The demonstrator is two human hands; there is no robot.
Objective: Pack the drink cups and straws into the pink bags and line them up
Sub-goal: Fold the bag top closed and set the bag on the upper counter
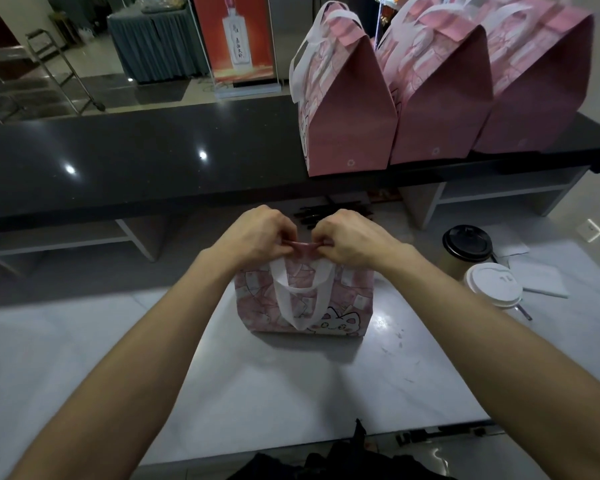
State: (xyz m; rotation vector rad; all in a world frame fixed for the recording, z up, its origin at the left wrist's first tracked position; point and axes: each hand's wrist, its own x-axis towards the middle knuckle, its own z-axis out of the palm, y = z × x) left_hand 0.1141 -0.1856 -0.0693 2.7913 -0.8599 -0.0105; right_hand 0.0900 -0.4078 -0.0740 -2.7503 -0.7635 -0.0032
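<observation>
The bottle poster (235, 39) bears Chinese characters, too small to read.

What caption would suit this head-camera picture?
Both hands, left and right, pinch shut a pink bag beside two lidded cups.

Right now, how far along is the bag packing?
Done: three bags stand closed in a row on the black counter. In hand: left hand and right hand pinch a fourth bag shut at its top. Left: two lidded cups wait beside it.
</observation>
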